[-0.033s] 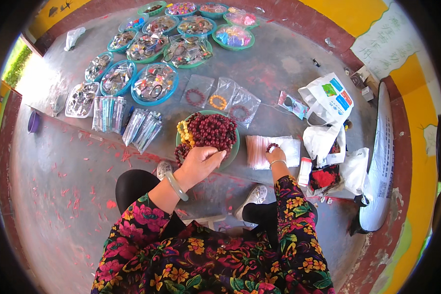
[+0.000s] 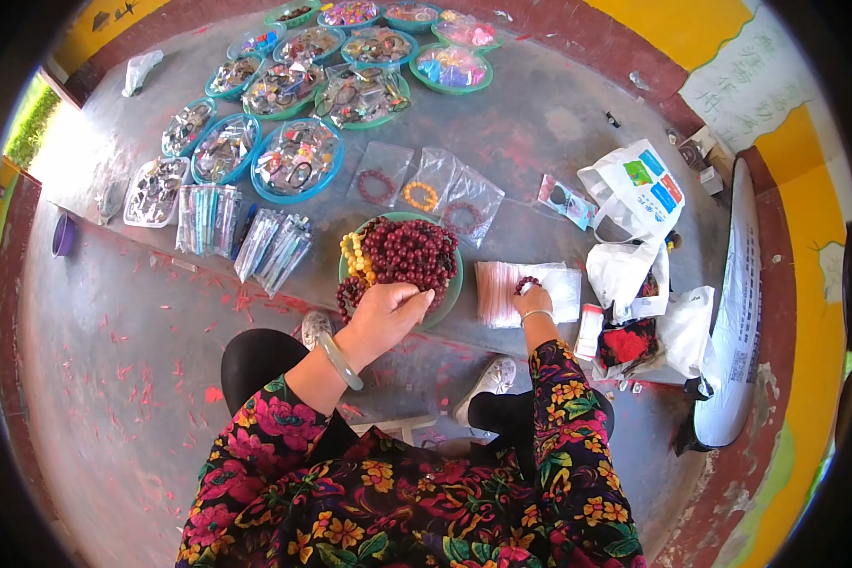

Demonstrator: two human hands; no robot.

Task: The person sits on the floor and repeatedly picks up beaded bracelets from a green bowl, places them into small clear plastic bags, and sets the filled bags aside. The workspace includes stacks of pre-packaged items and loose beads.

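Handling the dark red bead bracelets

Our left hand (image 2: 385,312) fingers are curling, closed, into the bracelet heap (image 2: 409,254) in the green bowl (image 2: 451,295) at the ledge's front edge; our right hand (image 2: 532,299) is pinching one bracelet (image 2: 526,282) over the clear bags (image 2: 502,292). We are judging them light, hard, slippery: hook through the loop.

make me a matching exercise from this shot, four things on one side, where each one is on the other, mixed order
Things:
1. left hand
2. right hand
3. orange bead bracelet in a clear bag
4. purple bowl

Places:
A. on the stack of clear bags, touching a dark red bracelet
B. far left, alone on the floor
C. on the near edge of the green bowl heaped with dark red bead bracelets
D. flat on the floor beyond the green bowl, between two bags with dark red bracelets

Pairs: 1-C, 2-A, 3-D, 4-B
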